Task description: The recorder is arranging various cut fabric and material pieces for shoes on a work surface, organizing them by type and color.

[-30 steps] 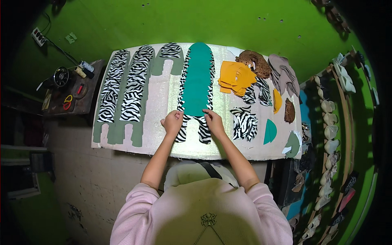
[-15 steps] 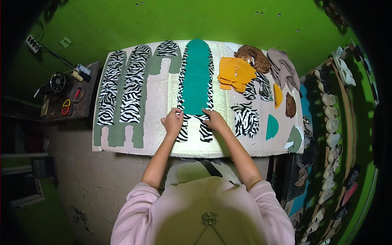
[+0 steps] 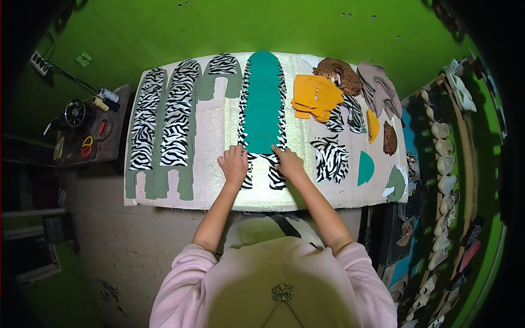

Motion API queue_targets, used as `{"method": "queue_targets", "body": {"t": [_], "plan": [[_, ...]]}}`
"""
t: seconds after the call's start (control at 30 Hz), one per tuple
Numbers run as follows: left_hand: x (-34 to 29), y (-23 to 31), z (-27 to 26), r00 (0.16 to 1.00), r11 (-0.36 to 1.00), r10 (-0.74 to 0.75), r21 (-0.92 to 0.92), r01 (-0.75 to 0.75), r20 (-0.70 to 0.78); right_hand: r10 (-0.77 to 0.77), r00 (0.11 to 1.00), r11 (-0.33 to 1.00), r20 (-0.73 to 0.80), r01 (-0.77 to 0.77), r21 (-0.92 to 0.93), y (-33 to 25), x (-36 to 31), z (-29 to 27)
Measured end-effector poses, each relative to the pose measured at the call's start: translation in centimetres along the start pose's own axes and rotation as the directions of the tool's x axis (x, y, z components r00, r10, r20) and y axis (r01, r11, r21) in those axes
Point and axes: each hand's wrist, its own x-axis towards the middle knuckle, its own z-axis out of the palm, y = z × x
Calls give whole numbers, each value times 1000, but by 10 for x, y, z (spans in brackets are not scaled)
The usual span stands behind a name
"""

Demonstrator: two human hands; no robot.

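On the pale tabletop, a long row of overlapping teal pieces lies in the middle, with zebra-striped edges showing along both sides. At its near end a zebra-striped cut piece has two legs pointing toward me. My left hand is closed on the left side of this end, fingers bent and thumb at the striped edge. Opposite it, my right hand grips the right side, its thumb on top near the teal corner. The fingertips beneath are partly hidden.
Rows of grey-green pieces with zebra-striped tops lie to the left. On the right are yellow pieces, brown patterned pieces, mauve pieces and loose zebra pieces. A side table bears scissors and thread spools.
The left hand's fingers have shifted slightly over the striped edge, now spread flatter across it. The right hand stays nearly in place. The view has moved a little.
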Motion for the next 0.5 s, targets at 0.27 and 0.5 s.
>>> {"method": "queue_targets", "body": {"t": [0.27,0.5], "plan": [[5,13,-4,993,999,-45,-30,41,-111,-190,941,971,-281,223,88,9,-23,9],[20,82,-2,991,984,126,-117,-131,-42,-111,909,951,-402,215,223,49,-44,-13]]}}
